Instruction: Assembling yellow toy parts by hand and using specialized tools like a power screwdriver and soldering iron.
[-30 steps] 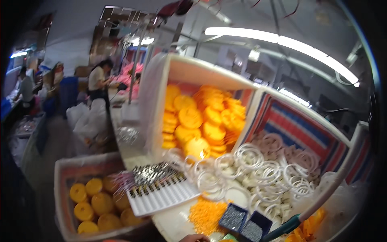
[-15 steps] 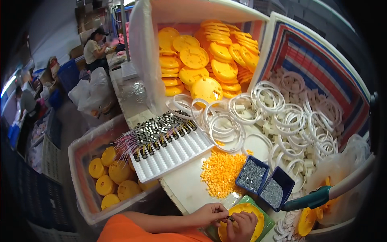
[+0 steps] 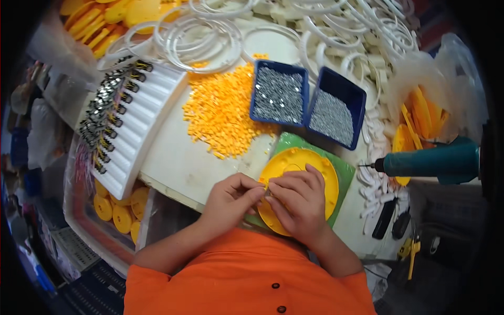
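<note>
My left hand point(image 3: 227, 202) pinches a small orange plastic piece point(image 3: 262, 180) between thumb and forefinger. Curled in beside it, my right hand point(image 3: 300, 202) brings thumb and fingertips together at the same spot; what lies between them is mostly hidden. Both hands are over the left part of a round yellow plastic cover point(image 3: 329, 176), which lies hollow side up on a green block point(image 3: 344, 173). Just beyond is a heap of small orange pieces point(image 3: 218, 113). Two dark blue trays hold small metal parts: silvery ones point(image 3: 278, 94) and grey screws point(image 3: 331, 118).
A teal power screwdriver point(image 3: 430, 160) points in from the right. At left, a white foam tray point(image 3: 149, 113) carries wired black parts point(image 3: 107, 126). White rings point(image 3: 199, 39) and yellow covers point(image 3: 100, 23) are piled behind. A lined bin point(image 3: 73, 210) stands below the table's left edge.
My view has tilted down and closer over the table. The small dark part that was between my fingers no longer shows; an orange piece is there now. Both hands stay over the yellow cover.
</note>
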The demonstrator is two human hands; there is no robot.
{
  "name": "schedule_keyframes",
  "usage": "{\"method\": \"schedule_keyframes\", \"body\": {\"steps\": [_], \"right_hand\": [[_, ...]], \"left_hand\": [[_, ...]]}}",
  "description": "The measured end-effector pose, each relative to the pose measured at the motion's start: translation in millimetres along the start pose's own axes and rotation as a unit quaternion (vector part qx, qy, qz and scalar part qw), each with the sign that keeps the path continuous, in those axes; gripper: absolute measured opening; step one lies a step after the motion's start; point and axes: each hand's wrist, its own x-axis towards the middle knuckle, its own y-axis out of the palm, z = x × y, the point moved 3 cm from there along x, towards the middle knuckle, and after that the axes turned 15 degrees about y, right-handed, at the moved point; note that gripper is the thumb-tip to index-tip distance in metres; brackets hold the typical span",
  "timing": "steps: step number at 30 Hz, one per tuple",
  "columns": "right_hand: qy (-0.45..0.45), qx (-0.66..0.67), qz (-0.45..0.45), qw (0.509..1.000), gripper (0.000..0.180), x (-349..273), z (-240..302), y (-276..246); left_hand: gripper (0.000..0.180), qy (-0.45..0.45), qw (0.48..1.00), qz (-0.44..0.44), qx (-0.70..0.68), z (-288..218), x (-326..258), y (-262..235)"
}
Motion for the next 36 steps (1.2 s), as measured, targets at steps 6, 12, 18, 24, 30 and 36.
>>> {"method": "schedule_keyframes", "body": {"steps": [6,12,18,24,30,36], "right_hand": [[0.093,0.106,0.127,0.982,0.036,5.4,-3.4,-10.9],[-0.029,-0.035,0.097,0.994,0.038,8.5,11.1,-18.7],[-0.027,-0.038,0.086,0.995,0.041,7.0,12.2,0.3],[-0.017,-0.041,0.071,0.996,0.037,5.3,4.4,8.0],[-0.019,-0.065,0.072,0.995,0.029,10.4,5.8,5.4],[0.000,-0.074,0.087,0.993,0.033,12.6,4.6,8.3]], "left_hand": [[0.032,0.470,0.769,0.108,0.420,-31.3,9.1,4.5],[0.021,0.276,0.904,0.096,0.312,-25.3,0.7,3.8],[0.018,0.129,0.979,0.051,0.149,-8.8,1.1,-2.5],[0.018,0.155,0.973,0.030,0.169,-11.6,4.6,-0.4],[0.020,0.141,0.970,0.009,0.198,-7.6,2.0,-6.1],[0.023,0.175,0.967,-0.008,0.187,0.7,11.9,-13.1]]}}
